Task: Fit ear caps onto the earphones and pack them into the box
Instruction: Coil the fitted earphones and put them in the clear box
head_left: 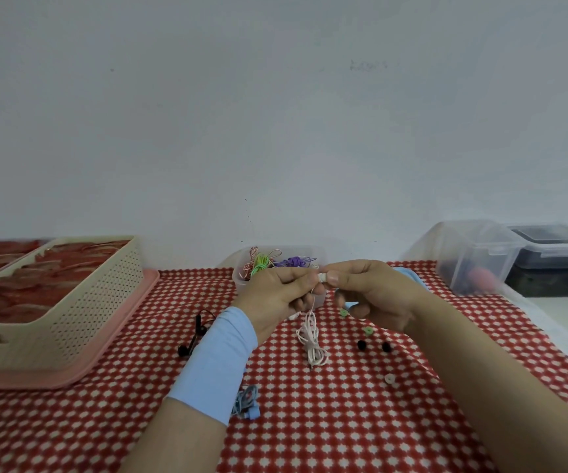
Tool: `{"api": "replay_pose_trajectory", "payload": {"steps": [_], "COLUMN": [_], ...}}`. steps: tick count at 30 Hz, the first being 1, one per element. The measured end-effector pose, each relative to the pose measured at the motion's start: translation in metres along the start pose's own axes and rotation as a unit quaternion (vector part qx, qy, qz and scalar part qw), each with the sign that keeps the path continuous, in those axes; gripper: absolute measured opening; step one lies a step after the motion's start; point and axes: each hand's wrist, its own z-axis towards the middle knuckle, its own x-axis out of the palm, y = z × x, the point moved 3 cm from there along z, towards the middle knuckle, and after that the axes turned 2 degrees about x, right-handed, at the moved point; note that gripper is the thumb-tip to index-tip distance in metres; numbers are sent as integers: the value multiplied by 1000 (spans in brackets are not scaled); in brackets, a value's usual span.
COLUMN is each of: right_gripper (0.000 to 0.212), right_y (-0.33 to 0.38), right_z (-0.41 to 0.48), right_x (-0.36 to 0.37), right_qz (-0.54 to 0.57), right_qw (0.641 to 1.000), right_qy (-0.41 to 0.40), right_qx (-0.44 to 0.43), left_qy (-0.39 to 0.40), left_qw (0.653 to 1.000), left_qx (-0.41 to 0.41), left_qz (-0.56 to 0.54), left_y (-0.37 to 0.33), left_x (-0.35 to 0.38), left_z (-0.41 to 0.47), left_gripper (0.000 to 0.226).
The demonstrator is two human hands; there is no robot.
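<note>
the pink earphone (321, 277) was pinched above the surface (344, 421) between the fingertips of the left hand (275, 295) and the right hand (367, 295), both grips closed on it. its coiled cable (313, 343) was hung below. loose ear caps (367, 331) were scattered just right of the cable. behind the hands, a clear tub (241, 281) of coloured earphones was set. a cream basket (98, 302) was placed far left.

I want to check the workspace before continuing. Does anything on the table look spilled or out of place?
Nothing looks damaged. Small loose foam ear caps, green, black and white, lie scattered on the red-and-white patterned tablecloth, where they could roll away. A blue coiled earphone lies half hidden beside the left forearm.
</note>
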Motion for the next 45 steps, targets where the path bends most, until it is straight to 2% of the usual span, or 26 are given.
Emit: {"api": "replay_pose_trajectory", "payload": {"steps": [4, 7, 10, 13, 23, 29, 35, 39, 45], "right_gripper": [46, 46, 25, 12, 17, 10, 19, 16, 15], "right_y": [-2, -5, -6, -2, 7, 8, 12, 18, 20], "right_z": [1, 2, 3, 0, -5, -4, -7, -10, -14], "right_x": [1, 1, -1, -1, 4, 7, 8, 6, 5], "right_qz": [16, 11, -22, -65, -152, -147, -187, -218, -153], "right_qw": [1000, 1000, 996, 992, 978, 970, 966, 962, 981], "right_qy": [17, -8, -83, -98, -103, -136, -117, -103, -76], "right_qx": [-3, 3, -4, -40, -99, -139, -132, -129, -88], "left_qy": [8, -1, -21, -44, -60, -56, -66, -64, -36], "left_qw": [1000, 998, 988, 987, 976, 977, 971, 972, 975], "left_qx": [5, 14, 26, 27, 38, 42, 40, 45, 38], "left_qz": [-11, 55, 150, 155, 208, 203, 225, 224, 217], "left_y": [-1, -1, -1, -2, -12, -12, -12, -14, -15], "left_x": [0, -3, -8, -10, -11, -10, -14, -14, -14], "left_z": [-1, -1, 0, 0, -6, -5, -3, -5, -7], "left_gripper": [13, 13, 13, 12, 7, 7, 4, 7, 7]}}
